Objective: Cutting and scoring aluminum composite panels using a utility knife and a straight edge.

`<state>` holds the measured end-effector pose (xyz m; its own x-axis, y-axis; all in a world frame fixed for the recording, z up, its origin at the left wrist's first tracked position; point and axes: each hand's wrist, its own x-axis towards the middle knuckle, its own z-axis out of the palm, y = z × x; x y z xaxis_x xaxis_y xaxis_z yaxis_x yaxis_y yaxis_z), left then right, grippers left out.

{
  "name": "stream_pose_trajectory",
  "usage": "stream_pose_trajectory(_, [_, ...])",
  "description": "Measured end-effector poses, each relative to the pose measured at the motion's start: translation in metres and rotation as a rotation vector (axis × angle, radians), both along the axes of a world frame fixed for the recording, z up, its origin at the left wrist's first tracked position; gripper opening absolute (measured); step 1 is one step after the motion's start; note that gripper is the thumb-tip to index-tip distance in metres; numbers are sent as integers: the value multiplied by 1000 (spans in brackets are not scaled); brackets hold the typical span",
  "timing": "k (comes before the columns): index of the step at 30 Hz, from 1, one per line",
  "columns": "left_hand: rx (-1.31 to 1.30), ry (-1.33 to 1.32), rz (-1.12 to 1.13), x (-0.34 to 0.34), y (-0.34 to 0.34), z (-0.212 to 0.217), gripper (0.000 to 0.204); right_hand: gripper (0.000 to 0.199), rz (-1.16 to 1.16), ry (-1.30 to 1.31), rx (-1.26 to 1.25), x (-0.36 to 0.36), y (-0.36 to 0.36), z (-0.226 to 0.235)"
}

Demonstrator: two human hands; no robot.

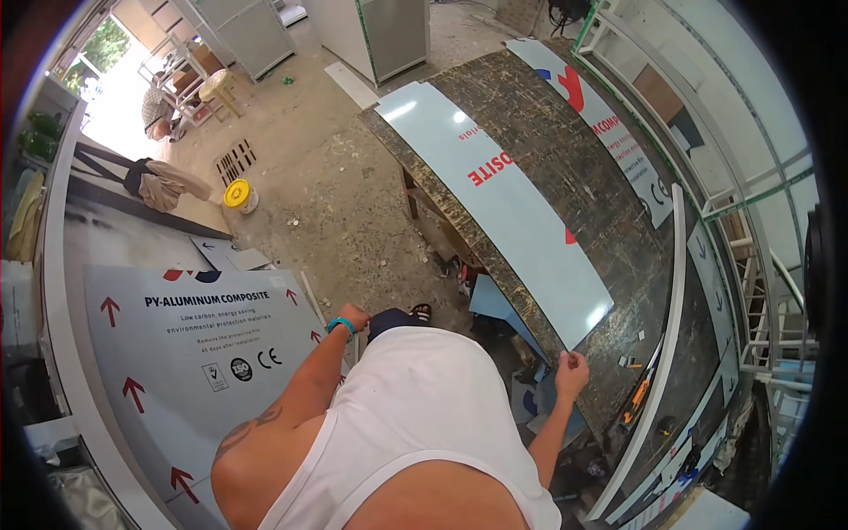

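A long pale-blue composite panel strip (521,221) with red lettering lies across the dark, scarred worktable (609,212). At the strip's near corner is my right hand (572,377), its thumb and fingers pinched together on the corner. My left hand (355,317), with a turquoise band at the wrist, hangs beside my dark shorts. Its fingers are curled in, and anything inside them is hidden. Left of that hand stands a large printed composite sheet (212,327) with red arrows.
Another printed strip (609,132) lies along the table's far right side. An orange utility knife (636,400) rests by a long pale metal bar (661,353). White frames (742,132) stand at right. A yellow-lidded bucket (240,196) sits on the floor near a drain grate (236,160).
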<state>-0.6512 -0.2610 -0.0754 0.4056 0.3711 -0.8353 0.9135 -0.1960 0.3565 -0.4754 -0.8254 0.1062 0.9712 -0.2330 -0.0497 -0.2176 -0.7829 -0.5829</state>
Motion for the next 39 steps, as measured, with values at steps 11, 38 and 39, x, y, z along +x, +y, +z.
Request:
stream_pose_trajectory(11, [104,33,112,-57,-4,-58,42,32,157,-10,41,42,34,-3])
stream_pose_trajectory(38, [363,38,-328,-69,-1,-2,36,20,578,-68,278,108,184,-26])
stream_pose_trajectory(39, [350,22,-275,-64,10,-2,37,20,519,-60,262,104,187,-24])
